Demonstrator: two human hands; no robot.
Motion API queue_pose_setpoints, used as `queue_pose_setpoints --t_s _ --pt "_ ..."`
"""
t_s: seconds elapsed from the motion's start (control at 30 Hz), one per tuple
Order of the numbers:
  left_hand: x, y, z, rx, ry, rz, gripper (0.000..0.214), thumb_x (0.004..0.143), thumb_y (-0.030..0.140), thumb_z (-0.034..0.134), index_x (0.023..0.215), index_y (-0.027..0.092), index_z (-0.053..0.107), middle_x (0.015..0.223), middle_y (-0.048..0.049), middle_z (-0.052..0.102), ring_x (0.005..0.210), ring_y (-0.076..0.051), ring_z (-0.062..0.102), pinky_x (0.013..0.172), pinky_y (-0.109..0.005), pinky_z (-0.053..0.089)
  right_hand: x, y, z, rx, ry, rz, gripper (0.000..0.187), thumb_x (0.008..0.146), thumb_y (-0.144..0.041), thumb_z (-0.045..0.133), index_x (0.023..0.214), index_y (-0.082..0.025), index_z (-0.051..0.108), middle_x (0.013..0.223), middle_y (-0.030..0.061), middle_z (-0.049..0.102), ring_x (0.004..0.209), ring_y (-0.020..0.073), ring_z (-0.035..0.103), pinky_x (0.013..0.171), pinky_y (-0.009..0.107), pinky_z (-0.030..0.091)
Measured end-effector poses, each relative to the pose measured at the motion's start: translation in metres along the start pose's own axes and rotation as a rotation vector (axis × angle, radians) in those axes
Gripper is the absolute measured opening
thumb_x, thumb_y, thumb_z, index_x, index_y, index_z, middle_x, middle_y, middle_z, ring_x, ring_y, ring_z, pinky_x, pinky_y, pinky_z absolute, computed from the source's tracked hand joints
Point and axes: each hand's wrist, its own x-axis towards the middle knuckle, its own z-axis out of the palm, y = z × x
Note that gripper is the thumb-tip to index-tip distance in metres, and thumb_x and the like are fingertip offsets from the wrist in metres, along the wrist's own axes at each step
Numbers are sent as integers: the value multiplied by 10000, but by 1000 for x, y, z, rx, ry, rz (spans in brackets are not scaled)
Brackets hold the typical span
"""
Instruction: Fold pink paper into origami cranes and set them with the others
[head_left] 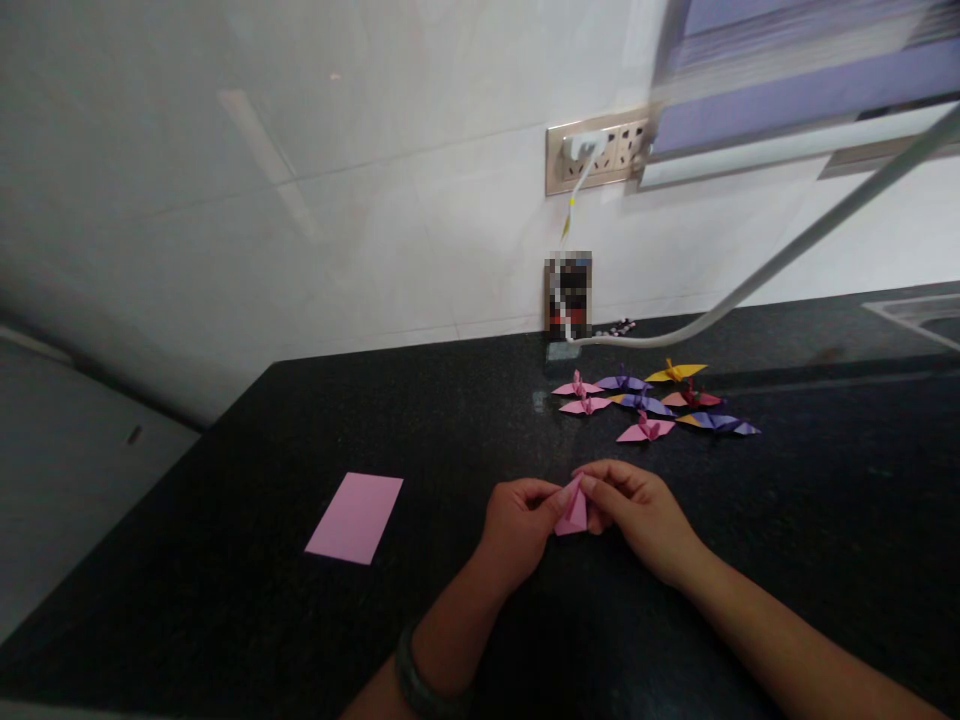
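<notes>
Together, your left hand (517, 525) and right hand (646, 515) are pinching 1 folded pink paper (574, 516), while paper birds (643, 403) are resting beyond.

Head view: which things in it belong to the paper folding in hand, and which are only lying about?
Belong, I judge:
small pink folded paper, between left hand and right hand
flat pink four-sided paper sheet
bird-shaped folded papers in pink, purple, yellow and red, probably finished

Apparently just lying about:
thick white cable
dark blurred rectangular object by the wall
</notes>
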Motion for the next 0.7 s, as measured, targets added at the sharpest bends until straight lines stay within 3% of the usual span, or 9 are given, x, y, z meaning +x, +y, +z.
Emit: queue_pose_setpoints --t_s 0.33,0.5,0.7 --pt "-1 0 1 93 -3 50 306 711 392 505 733 121 645 680 -57 636 627 -152 555 569 -237 421 0 3 3 -99 -47 -7 243 751 -377 493 698 -142 530 512 -35 489 408 59 431 403 182 357" --pt "-1 3 1 -6 -10 3 318 695 388 530 822 115 632 749 -71 643 671 -161 567 595 -245 430 0 0 1 -97 7 -24 255 757 -399 476 711 -153 521 502 -39 471 410 69 425 410 192 349" --pt "0 1 -1 50 37 -7 308 702 397 511 745 117 629 631 -41 609 566 -127 527 528 -223 401 0 -2 0 -99 43 -35 270 738 -424 493 704 -157 518 513 -36 472 410 73 418 413 198 333"
